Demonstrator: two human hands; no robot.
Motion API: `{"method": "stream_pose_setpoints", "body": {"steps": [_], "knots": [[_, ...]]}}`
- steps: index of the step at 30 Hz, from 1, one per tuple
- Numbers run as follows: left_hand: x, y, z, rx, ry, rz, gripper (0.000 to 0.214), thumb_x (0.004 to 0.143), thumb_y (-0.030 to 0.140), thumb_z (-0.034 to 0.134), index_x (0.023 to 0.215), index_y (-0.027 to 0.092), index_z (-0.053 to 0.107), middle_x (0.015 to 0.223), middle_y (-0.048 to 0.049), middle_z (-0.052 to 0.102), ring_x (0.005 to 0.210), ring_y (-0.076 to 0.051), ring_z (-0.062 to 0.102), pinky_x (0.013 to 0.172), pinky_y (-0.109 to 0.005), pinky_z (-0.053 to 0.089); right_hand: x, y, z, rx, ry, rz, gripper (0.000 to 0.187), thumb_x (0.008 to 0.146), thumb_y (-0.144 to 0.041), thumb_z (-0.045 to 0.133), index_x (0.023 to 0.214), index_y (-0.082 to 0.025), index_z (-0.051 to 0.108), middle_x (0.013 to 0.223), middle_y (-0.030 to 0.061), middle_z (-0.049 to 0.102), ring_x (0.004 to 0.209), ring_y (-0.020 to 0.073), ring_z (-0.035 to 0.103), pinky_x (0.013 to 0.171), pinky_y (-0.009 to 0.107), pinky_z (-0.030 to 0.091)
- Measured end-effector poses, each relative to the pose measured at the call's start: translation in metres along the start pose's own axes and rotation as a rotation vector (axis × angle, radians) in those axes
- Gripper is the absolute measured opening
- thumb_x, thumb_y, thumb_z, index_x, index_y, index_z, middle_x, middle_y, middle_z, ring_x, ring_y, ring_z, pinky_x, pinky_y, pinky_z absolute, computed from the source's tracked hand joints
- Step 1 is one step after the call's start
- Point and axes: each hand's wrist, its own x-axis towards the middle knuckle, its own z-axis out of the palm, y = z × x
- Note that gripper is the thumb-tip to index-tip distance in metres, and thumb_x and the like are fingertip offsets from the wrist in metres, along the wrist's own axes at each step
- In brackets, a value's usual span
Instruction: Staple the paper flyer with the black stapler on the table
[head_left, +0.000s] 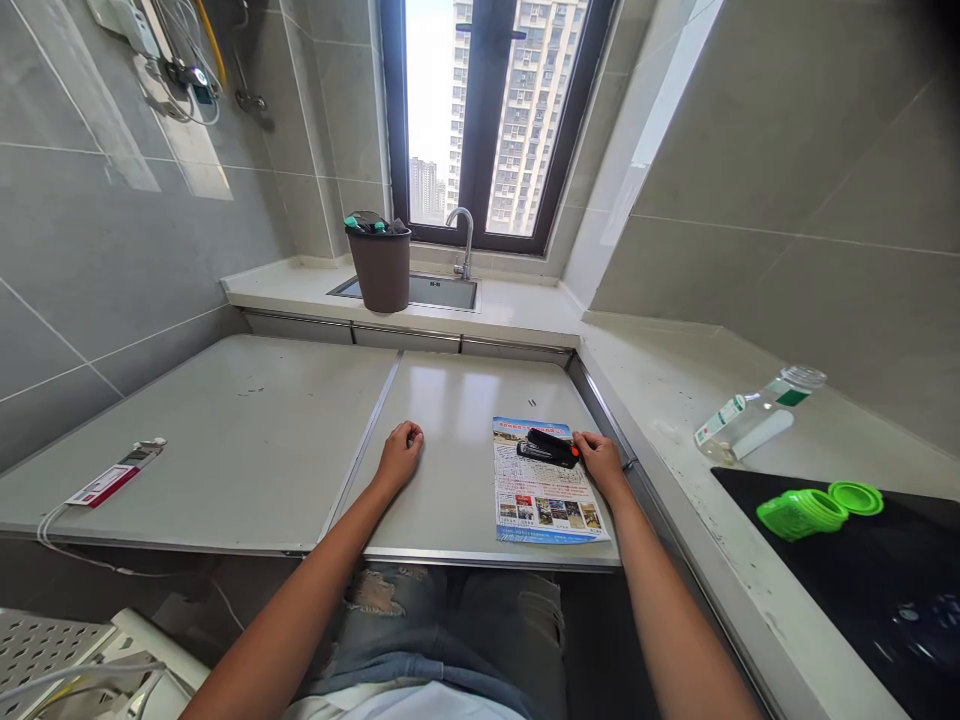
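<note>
A black stapler [548,448] with a red spot at its right end lies across a printed flyer [551,515] on the folding table. At that red end, my right hand [602,462] has its fingertips closed on the stapler, its side resting by the flyer's right edge. My left hand [400,457] rests on the table to the left of the flyer, fingers curled in a loose fist with nothing visible in them. Small dark marks like loose staples [532,403] are on the tabletop just above the flyer.
The two-panel table [300,430] meets a counter with a brown bin [381,265], sink [450,292] and faucet [466,240]. On the right are a clear bottle [761,415], an open green container [804,513] and a black cooktop [847,580]. A corded red-white item [112,480] lies left.
</note>
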Motion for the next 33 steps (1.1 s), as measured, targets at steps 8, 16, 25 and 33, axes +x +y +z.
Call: {"method": "stream_pose_setpoints", "body": {"steps": [8, 16, 25, 33], "knots": [[0.0007, -0.002, 0.0014, 0.007, 0.007, 0.009, 0.013, 0.092, 0.029, 0.049, 0.083, 0.023, 0.056, 0.087, -0.004, 0.064, 0.084, -0.022, 0.06, 0.077, -0.034, 0.046, 0.0012, 0.007, 0.0024, -0.027, -0.003, -0.015, 0.062, 0.088, -0.074, 0.051, 0.06, -0.019, 0.059, 0.058, 0.0017, 0.055, 0.062, 0.0183, 0.05, 0.06, 0.029, 0.035], [0.0006, -0.0024, 0.0017, 0.004, 0.003, 0.017, 0.013, 0.092, 0.028, 0.049, 0.083, 0.022, 0.057, 0.087, -0.0038, 0.065, 0.084, -0.021, 0.06, 0.077, -0.034, 0.046, 0.0011, 0.0043, 0.0014, -0.033, -0.018, -0.021, 0.061, 0.088, -0.073, 0.052, 0.062, -0.019, 0.061, 0.059, 0.0028, 0.058, 0.063, 0.0191, 0.052, 0.061, 0.03, 0.036], [-0.0005, 0.0008, -0.0001, 0.014, -0.014, 0.011, 0.014, 0.092, 0.03, 0.049, 0.083, 0.023, 0.057, 0.088, -0.0048, 0.064, 0.086, -0.023, 0.06, 0.079, -0.035, 0.047, -0.001, -0.0006, -0.0005, -0.005, -0.033, -0.004, 0.061, 0.087, -0.074, 0.052, 0.063, -0.019, 0.063, 0.06, 0.0031, 0.061, 0.064, 0.0199, 0.054, 0.06, 0.029, 0.037], [-0.0001, -0.002, 0.0012, 0.01, -0.008, 0.028, 0.014, 0.093, 0.029, 0.049, 0.083, 0.023, 0.056, 0.088, -0.0044, 0.064, 0.085, -0.022, 0.059, 0.077, -0.034, 0.045, -0.0003, 0.0011, -0.0002, -0.014, -0.033, -0.009, 0.059, 0.089, -0.07, 0.053, 0.064, -0.018, 0.065, 0.063, 0.0035, 0.063, 0.065, 0.0199, 0.054, 0.062, 0.029, 0.036]]}}
